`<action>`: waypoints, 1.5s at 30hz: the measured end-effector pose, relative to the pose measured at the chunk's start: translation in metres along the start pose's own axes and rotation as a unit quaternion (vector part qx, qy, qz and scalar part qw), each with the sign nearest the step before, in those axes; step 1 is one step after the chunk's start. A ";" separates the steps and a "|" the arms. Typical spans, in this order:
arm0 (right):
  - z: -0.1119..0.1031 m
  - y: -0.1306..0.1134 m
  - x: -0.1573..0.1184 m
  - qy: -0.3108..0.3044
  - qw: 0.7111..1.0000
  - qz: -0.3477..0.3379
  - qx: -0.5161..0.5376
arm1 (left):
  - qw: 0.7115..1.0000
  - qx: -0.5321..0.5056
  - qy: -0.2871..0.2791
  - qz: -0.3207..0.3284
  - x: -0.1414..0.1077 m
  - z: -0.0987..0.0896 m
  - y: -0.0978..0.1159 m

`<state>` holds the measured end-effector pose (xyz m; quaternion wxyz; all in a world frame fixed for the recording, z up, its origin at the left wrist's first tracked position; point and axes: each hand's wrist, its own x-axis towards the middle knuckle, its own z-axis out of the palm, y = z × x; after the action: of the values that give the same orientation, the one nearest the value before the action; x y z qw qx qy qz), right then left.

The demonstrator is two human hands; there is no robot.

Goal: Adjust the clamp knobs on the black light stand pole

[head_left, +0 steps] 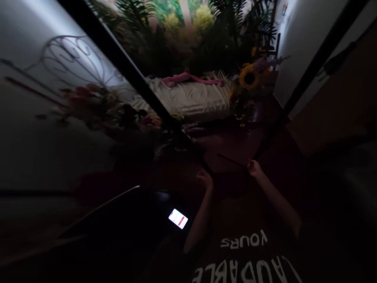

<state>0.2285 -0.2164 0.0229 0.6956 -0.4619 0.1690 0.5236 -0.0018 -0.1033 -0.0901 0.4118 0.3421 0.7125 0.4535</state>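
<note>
The scene is very dim. My right hand [253, 168] is closed on one end of a thin dark stick [231, 159], which points left and away from me. The stick's exact kind is lost in the dark. My left hand [205, 179] is raised to the left of it, beside the lower end of a long dark pole [141, 84]. Its fingers are too dark to make out clearly. A second dark pole [306, 84] slants down toward my right hand.
A phone [178, 218] with a lit screen lies on a dark surface at lower left. Farther off, a pink plush toy [188, 78] rests on a cream-covered bench [194, 98]. Flowers [84, 98] and a sunflower [249, 76] flank it. A wooden panel [338, 94] leans at right.
</note>
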 end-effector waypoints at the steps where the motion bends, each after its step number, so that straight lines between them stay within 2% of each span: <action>1: 0.007 0.008 0.003 -0.002 1.000 0.023 -0.012 | 0.998 -0.028 0.052 0.001 0.008 -0.007 0.009; 2: 0.015 0.015 0.005 0.000 0.999 0.048 -0.025 | 0.996 -0.063 0.070 0.009 0.015 -0.012 0.019; 3: 0.024 0.021 0.007 0.000 0.997 0.071 -0.038 | 0.992 -0.106 0.064 0.020 0.019 -0.015 0.032; 6: 0.054 0.039 0.008 -0.028 0.988 0.133 -0.076 | 0.976 -0.201 -0.011 0.088 0.025 -0.017 0.072; 8: 0.077 0.049 0.006 -0.057 0.978 0.172 -0.100 | 0.968 -0.196 -0.059 0.146 0.027 -0.017 0.096; 11: 0.111 0.060 -0.003 -0.104 0.960 0.225 -0.131 | 0.963 -0.135 -0.102 0.211 0.031 -0.014 0.122; 16: 0.161 0.068 -0.017 -0.232 0.905 0.338 -0.117 | 0.964 -0.092 -0.133 0.212 0.038 -0.003 0.137; 18: 0.175 0.070 -0.016 -0.269 0.892 0.349 -0.102 | 0.963 -0.091 -0.145 0.208 0.038 0.000 0.137; 20: 0.184 0.072 -0.009 -0.280 0.890 0.348 -0.092 | 0.963 -0.091 -0.146 0.208 0.038 0.002 0.135; 24: 0.190 0.077 0.009 -0.288 0.882 0.368 -0.061 | 0.967 -0.083 -0.131 0.201 0.040 0.007 0.129; 27: 0.188 0.079 0.017 -0.339 0.860 0.380 -0.037 | 0.970 -0.077 -0.133 0.190 0.043 0.010 0.126; 32: 0.183 0.079 0.014 -0.428 0.825 0.368 -0.013 | 0.971 -0.085 -0.113 0.193 0.046 0.014 0.126; 37: 0.183 0.080 0.010 -0.447 0.823 0.350 0.016 | 0.973 -0.070 -0.106 0.192 0.047 0.014 0.128; 40: 0.185 0.083 0.011 -0.434 0.835 0.336 0.029 | 0.971 -0.070 -0.106 0.204 0.047 0.015 0.127; 42: 0.186 0.086 0.008 -0.412 0.860 0.300 0.017 | 0.965 -0.078 -0.110 0.224 0.046 0.014 0.126; 43: 0.186 0.088 0.006 -0.397 0.878 0.268 -0.009 | 0.963 -0.080 -0.113 0.232 0.046 0.014 0.126; 45: 0.184 0.092 -0.002 -0.363 0.907 0.171 -0.127 | 0.961 -0.078 -0.118 0.236 0.045 0.013 0.125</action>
<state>0.1008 -0.0640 0.0764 0.5441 -0.2885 -0.0874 0.7830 0.0054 -0.0155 0.0103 0.3993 0.5184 0.5202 0.5488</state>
